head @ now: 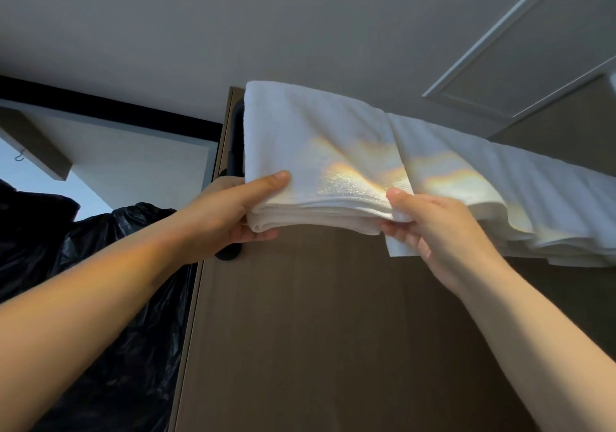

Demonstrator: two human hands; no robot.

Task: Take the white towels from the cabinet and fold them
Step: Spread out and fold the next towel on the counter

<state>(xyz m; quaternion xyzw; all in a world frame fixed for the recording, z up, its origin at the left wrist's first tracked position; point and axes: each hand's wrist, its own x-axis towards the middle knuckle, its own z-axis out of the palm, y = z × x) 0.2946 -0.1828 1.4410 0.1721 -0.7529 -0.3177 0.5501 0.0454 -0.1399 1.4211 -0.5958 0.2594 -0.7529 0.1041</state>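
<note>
Presently the left hand (230,211) and right hand (430,228) are pinching the near edge of the folded white towel (320,151), thumbs above, fingers beneath, at centre frame atop the brown wooden cabinet (333,331). Judged soft, light (layers may slip); supporting underneath is advisable.

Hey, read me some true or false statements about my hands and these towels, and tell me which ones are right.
1. The left hand and the right hand both grip the folded white towel. True.
2. The gripped towel is a single flat layer. False: several folded layers show at its near edge.
3. More white towels lie to its right. True.
4. The black plastic bag is right of the cabinet. False: it is on the left.
</note>
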